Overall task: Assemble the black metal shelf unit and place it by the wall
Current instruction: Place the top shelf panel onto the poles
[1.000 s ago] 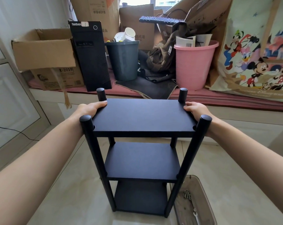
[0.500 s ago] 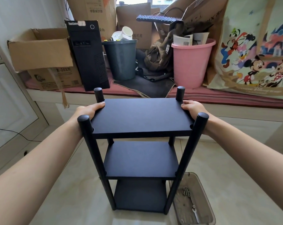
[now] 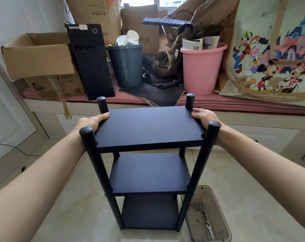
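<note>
A pink bucket (image 3: 201, 70) stands beside a grey bin (image 3: 126, 66), possibly holding paper cups.

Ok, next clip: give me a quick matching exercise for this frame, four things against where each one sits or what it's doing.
Things:
1. left hand
2. pink bucket
3. clear tray
4. computer tower

Places or states:
A. on the floor by the shelf unit's right legs, with screws and a wrench in it
B. on the ledge, papers sticking out
C. holds the left edge of the top shelf
D. stands on the ledge between a cardboard box and a dark bin

Pairs: 1-C, 2-B, 3-A, 4-D
</note>
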The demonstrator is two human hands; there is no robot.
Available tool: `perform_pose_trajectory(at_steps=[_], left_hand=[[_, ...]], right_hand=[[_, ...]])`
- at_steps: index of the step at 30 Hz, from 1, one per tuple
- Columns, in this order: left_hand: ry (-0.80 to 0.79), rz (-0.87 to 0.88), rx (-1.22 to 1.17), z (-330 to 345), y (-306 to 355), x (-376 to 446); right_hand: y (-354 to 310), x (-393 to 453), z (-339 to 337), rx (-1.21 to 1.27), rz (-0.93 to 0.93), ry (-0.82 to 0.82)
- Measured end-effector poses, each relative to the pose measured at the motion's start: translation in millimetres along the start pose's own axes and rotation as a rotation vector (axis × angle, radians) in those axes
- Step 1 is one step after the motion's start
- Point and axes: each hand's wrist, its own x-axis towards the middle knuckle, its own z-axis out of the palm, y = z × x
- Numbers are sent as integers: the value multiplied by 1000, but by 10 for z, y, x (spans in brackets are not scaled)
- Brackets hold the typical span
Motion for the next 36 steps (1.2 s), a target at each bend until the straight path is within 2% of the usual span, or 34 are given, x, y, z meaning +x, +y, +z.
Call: perform_pose_trajectory(at_steps=[18,36], left_hand=[[26,-3,4,17,-43,33],[-4,-55,-77,-31,-62,8]], right_hand=[[148,60,25,-23,18,57],[30,45,-44,-6,73,-33]])
